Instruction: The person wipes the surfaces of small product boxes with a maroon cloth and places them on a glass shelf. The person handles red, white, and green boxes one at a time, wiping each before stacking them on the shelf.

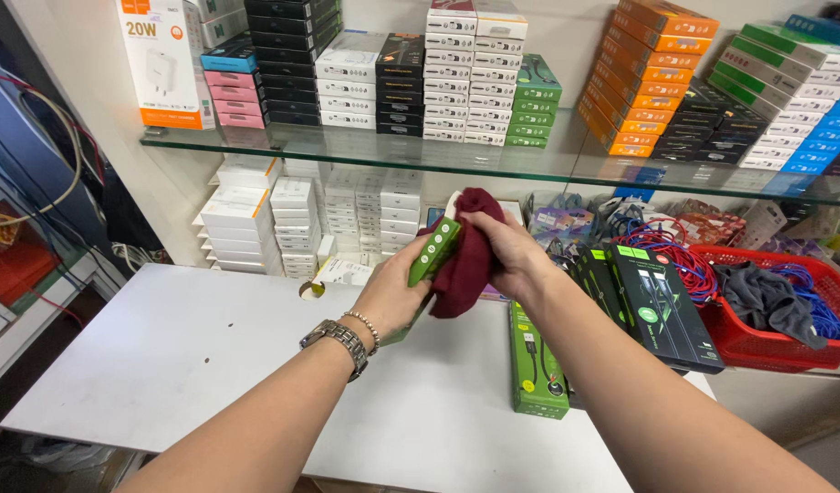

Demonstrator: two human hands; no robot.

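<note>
Left hand (394,294) grips a slim green box (433,252), held above the white table (164,356); right hand (511,251) clutches a maroon cloth (467,265) pressed against the box (a second green box (535,361) lies on the table, just beside).

A slim green box (433,251) stands tilted on end above the white table (164,356), its lower part hidden. A dark red cloth (470,260), bunched, presses against the box's right side, draped over its top.
</note>
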